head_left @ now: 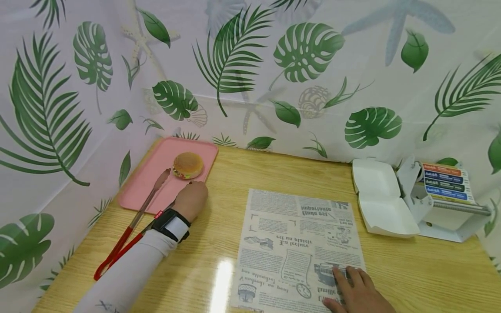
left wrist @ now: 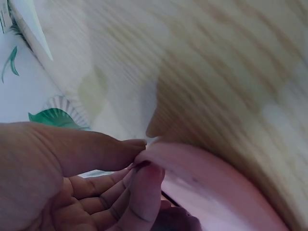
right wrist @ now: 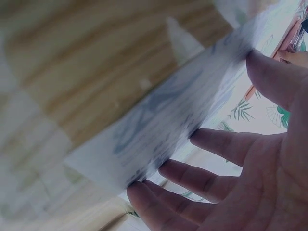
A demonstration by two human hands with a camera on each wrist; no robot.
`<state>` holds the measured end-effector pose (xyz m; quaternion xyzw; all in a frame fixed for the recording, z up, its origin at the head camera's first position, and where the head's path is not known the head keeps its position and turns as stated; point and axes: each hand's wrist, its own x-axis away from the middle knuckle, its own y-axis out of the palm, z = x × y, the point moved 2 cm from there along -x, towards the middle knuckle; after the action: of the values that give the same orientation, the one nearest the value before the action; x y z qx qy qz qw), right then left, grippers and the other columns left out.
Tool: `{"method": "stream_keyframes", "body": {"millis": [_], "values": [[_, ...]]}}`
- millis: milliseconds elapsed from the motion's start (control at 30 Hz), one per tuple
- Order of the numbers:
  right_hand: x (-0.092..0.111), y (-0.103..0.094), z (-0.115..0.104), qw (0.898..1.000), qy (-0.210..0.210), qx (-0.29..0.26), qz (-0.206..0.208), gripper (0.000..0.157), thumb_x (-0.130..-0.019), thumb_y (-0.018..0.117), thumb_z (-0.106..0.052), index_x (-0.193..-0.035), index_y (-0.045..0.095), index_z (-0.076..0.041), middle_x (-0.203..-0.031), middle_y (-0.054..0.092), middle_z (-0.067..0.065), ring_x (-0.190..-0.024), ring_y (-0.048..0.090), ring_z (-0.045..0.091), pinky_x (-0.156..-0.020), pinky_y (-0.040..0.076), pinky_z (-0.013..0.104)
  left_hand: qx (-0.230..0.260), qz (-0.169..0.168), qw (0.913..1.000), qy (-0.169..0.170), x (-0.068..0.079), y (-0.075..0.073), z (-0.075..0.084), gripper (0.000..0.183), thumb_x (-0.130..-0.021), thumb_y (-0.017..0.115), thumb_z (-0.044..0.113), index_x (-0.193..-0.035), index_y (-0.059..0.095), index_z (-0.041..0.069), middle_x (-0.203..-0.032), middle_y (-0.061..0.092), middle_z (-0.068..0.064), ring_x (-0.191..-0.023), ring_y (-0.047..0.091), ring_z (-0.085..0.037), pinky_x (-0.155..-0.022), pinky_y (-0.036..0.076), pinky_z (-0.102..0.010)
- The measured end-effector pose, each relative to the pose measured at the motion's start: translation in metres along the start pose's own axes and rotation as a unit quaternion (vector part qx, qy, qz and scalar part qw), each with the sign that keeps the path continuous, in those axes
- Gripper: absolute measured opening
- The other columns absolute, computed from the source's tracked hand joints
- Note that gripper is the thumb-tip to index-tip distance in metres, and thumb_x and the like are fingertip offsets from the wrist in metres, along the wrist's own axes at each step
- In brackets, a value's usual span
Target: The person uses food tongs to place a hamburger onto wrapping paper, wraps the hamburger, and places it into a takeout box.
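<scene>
My left hand (head_left: 192, 201) is at the near right corner of a pink tray (head_left: 142, 176), thumb and forefinger pinching its rim (left wrist: 192, 161) in the left wrist view. A hamburger (head_left: 188, 163) sits on the tray, and beside it lie the tips of metal tongs (head_left: 146, 202) whose red handles stick out over the tray's near edge, partly behind my forearm. On the right, my right hand (head_left: 364, 293) rests spread fingertips on a printed newspaper-style sheet (head_left: 274, 226). In the right wrist view those fingers (right wrist: 216, 185) are extended and touch the sheet from above.
Right of the sheet stands an open white takeaway box (head_left: 385, 213). Against it is a white rack (head_left: 450, 217) holding several coloured boxes (head_left: 446, 182). A leaf-printed cloth (head_left: 250, 108) walls off the back and left of the wooden table (head_left: 219, 234).
</scene>
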<state>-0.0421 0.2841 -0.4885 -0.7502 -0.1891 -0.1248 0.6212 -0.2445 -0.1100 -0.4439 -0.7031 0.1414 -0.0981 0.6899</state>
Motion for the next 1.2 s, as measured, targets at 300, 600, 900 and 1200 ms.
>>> {"method": "stream_keyframes", "body": {"millis": [300, 600, 900, 1200], "values": [[0.000, -0.002, -0.003, 1.000, 0.006, 0.015, -0.004, 0.094, -0.091, 0.053, -0.073, -0.149, 0.048, 0.001, -0.142, 0.047, 0.030, -0.130, 0.041, 0.061, -0.097, 0.043, 0.072, -0.020, 0.016, 0.9995, 0.019, 0.009, -0.002, 0.015, 0.016, -0.101, 0.058, 0.000, -0.097, 0.069, -0.010, -0.083, 0.068, -0.021, -0.076, 0.071, -0.032, -0.065, 0.062, -0.043], [0.001, -0.002, -0.004, 1.000, 0.006, 0.017, -0.001, 0.093, -0.092, 0.054, -0.072, -0.148, 0.048, 0.001, -0.141, 0.047, 0.030, -0.130, 0.041, 0.060, -0.097, 0.043, 0.071, -0.012, -0.006, 0.9998, 0.016, 0.011, 0.002, 0.028, 0.014, -0.101, 0.056, -0.001, -0.099, 0.069, -0.008, -0.090, 0.068, -0.019, -0.084, 0.071, -0.030, -0.069, 0.062, -0.043], [-0.001, 0.001, -0.002, 1.000, 0.008, 0.014, 0.002, 0.092, -0.092, 0.055, -0.072, -0.147, 0.049, 0.001, -0.141, 0.047, 0.030, -0.129, 0.042, 0.060, -0.097, 0.044, 0.071, -0.078, 0.042, 0.9942, 0.061, 0.022, 0.000, 0.045, 0.009, -0.097, 0.065, 0.002, -0.093, 0.069, -0.005, -0.085, 0.067, -0.014, -0.074, 0.069, -0.024, -0.060, 0.061, -0.034], [-0.004, 0.004, 0.001, 1.000, 0.008, 0.008, -0.005, 0.095, -0.092, 0.054, -0.073, -0.148, 0.047, 0.003, -0.142, 0.045, 0.033, -0.129, 0.039, 0.065, -0.096, 0.042, 0.073, -0.068, 0.029, 0.9949, 0.068, 0.021, 0.000, 0.053, 0.012, -0.099, 0.063, 0.004, -0.098, 0.071, -0.004, -0.090, 0.070, -0.015, -0.078, 0.071, -0.025, -0.062, 0.062, -0.035]]}}
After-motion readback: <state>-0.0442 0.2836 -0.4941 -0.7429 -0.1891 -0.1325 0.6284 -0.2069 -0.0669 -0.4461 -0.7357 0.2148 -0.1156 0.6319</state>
